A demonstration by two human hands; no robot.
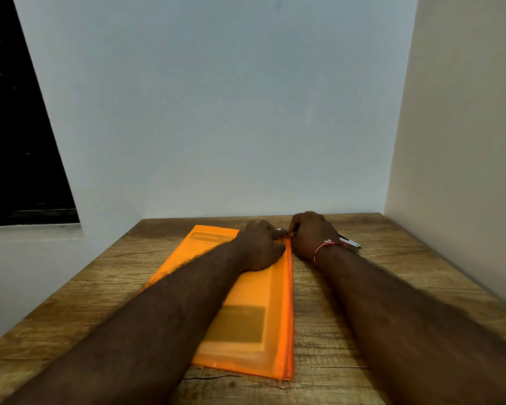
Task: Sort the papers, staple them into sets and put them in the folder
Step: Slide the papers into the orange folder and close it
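An orange translucent zip folder point(246, 331) lies flat on the wooden table, its zipper running along the right edge. Papers show through it as paler sheets with a dark block. My left hand point(260, 247) rests on the folder's far right corner, fingers curled, a fingertip at the zipper's far end. My right hand point(311, 235) pinches the zipper pull point(290, 235) at that same far end. A metal stapler point(349, 243) lies on the table just behind my right wrist, mostly hidden by it.
The wooden table point(362, 317) stands in a corner, with a pale wall behind and a cream wall close on the right. A dark window sits at the upper left. The table's left edge runs diagonally near the folder.
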